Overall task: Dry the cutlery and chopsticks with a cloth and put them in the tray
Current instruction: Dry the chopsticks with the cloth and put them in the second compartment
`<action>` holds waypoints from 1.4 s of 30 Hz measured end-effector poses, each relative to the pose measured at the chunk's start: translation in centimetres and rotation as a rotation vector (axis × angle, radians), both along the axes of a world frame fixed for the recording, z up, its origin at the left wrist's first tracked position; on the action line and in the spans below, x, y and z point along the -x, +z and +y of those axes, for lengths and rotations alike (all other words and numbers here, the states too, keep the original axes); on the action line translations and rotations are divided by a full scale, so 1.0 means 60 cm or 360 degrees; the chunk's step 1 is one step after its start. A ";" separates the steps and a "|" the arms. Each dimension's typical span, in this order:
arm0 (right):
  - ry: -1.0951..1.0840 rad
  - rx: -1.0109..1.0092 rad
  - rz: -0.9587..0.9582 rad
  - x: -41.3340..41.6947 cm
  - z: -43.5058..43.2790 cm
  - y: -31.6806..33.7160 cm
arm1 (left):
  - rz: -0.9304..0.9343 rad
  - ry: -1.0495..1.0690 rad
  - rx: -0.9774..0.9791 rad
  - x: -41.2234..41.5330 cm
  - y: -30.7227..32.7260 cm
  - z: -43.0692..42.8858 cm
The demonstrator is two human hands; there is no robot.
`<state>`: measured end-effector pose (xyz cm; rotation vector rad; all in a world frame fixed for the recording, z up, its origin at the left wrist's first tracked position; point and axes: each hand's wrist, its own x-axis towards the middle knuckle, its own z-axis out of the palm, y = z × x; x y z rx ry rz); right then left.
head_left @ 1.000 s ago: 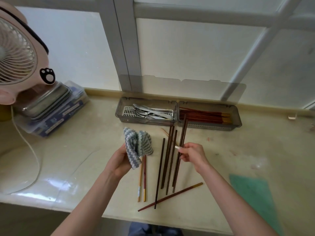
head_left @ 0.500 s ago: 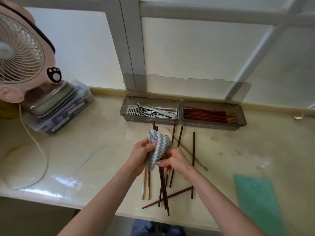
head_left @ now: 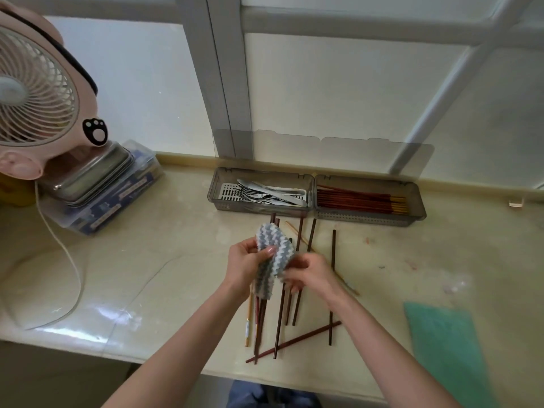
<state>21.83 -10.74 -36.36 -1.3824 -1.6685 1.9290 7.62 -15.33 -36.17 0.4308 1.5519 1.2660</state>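
My left hand [head_left: 245, 266] grips a grey-and-white zigzag cloth [head_left: 275, 254] wrapped around dark brown chopsticks. My right hand [head_left: 312, 273] pinches those chopsticks [head_left: 279, 322] just below the cloth; their upper tips [head_left: 273, 219] poke out above it. Several more dark chopsticks [head_left: 332, 251] and a pale one lie loose on the counter around my hands. Behind them stands a grey two-compartment tray [head_left: 315, 213]: forks and knives [head_left: 270, 194] fill the left half, red chopsticks with yellow ends [head_left: 362, 200] the right half.
A pink desk fan [head_left: 35, 92] stands at the far left on stacked metal and plastic boxes [head_left: 100, 187], its white cord [head_left: 70, 260] looping over the counter. A green cloth [head_left: 444, 346] lies at the right front. The counter edge [head_left: 176, 357] runs close to me.
One second ago my hands were apart, cloth in the left, chopsticks lifted by the right. They have since come together, and the cloth now wraps the chopsticks.
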 end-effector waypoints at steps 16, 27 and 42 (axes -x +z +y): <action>-0.0120 -0.0450 0.0130 -0.004 0.050 0.014 | 0.0530 -0.0625 0.0153 0.005 0.005 0.007; -0.0338 -0.0843 -0.0146 -0.015 0.054 0.017 | 0.0802 -0.1050 0.0080 -0.023 0.013 0.020; -0.0435 -0.0446 0.0041 -0.063 0.101 0.021 | 0.0868 -0.1199 0.0183 0.016 0.015 0.026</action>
